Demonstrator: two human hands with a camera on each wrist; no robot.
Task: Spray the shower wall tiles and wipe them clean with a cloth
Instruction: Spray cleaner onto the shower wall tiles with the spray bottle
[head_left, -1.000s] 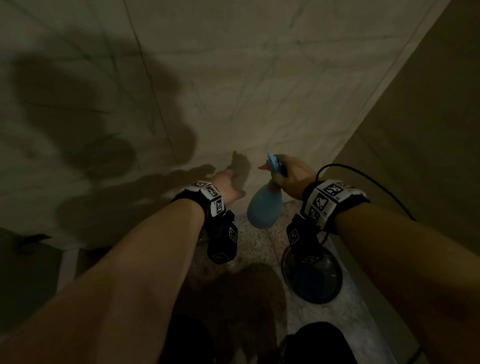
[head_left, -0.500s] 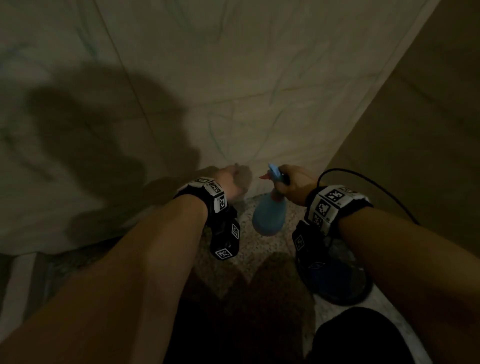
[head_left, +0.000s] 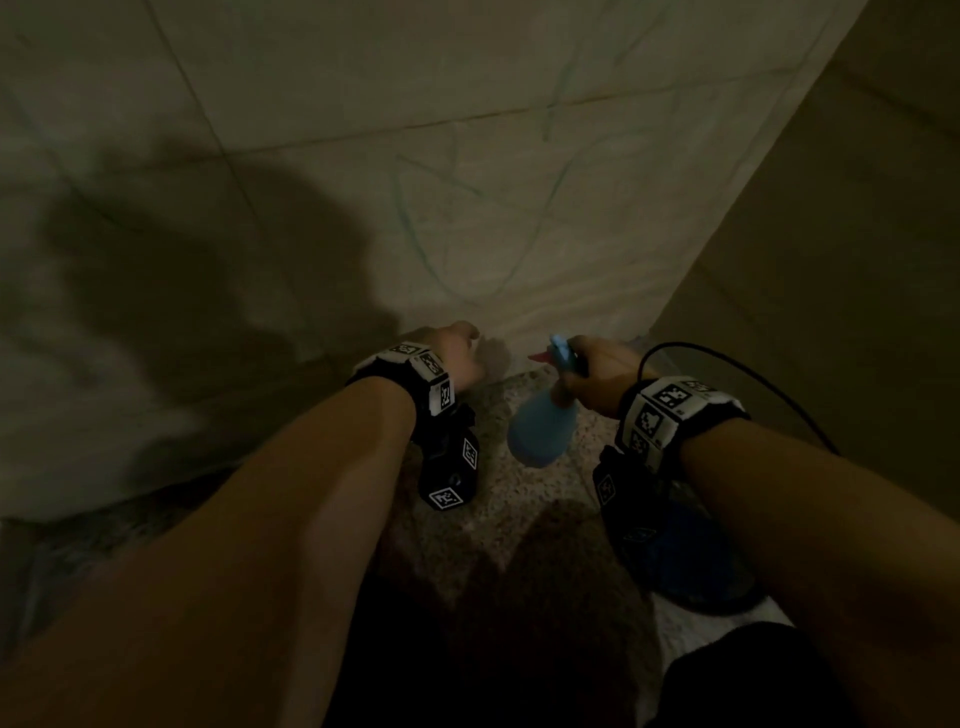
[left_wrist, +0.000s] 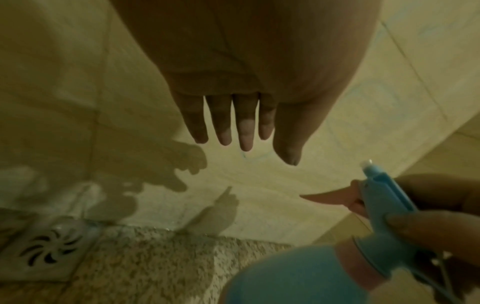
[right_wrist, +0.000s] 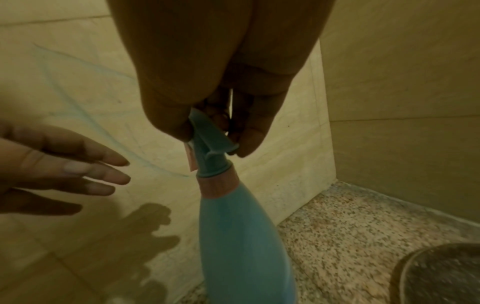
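A blue spray bottle with a pink trigger hangs low near the floor, and my right hand grips its blue head. The bottle body points down toward the floor, its nozzle toward the wall. The cream wall tiles carry faint blue-green scribbles. My left hand is empty, fingers straight and spread, just left of the bottle and close to the wall. No cloth is in view.
A dark round basin stands on the speckled floor under my right wrist, also low right in the right wrist view. A white floor drain sits at the wall's foot on the left. A side wall closes the corner on the right.
My view and both hands have dropped toward the bottom of the wall. The bottle stays in my right hand, and the left hand stays beside it.
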